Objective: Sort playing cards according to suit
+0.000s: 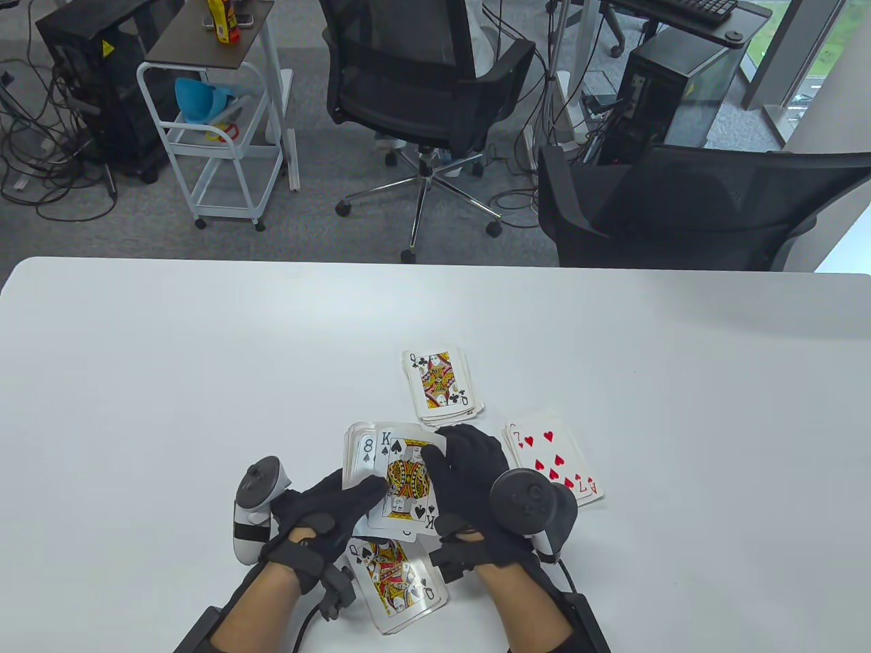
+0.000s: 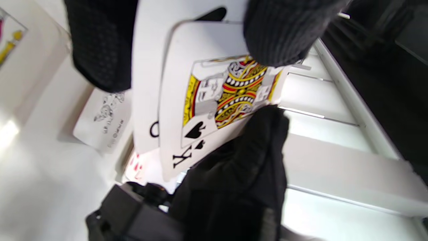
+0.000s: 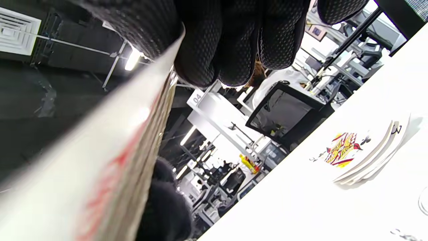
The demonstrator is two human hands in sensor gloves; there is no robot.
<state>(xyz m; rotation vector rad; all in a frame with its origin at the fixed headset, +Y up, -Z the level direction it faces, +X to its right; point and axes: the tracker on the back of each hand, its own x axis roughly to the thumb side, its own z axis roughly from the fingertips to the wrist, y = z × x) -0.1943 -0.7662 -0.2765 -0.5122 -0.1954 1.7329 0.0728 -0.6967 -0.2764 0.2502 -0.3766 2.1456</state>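
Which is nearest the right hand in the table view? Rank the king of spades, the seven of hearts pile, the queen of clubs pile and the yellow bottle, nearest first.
1. King of spades: in the right hand, its fingers on it.
2. Seven of hearts pile: just right of the hand.
3. Queen of clubs pile: on the table beyond the fingers.
4. Yellow bottle: far off on the cart, upper left.

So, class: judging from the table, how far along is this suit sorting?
Done: a clubs pile topped by a queen, a hearts pile, and a spade queen laid near the person. In hand: both the left hand and the right hand hold the unsorted stack, king of spades foremost. Left: that stack.
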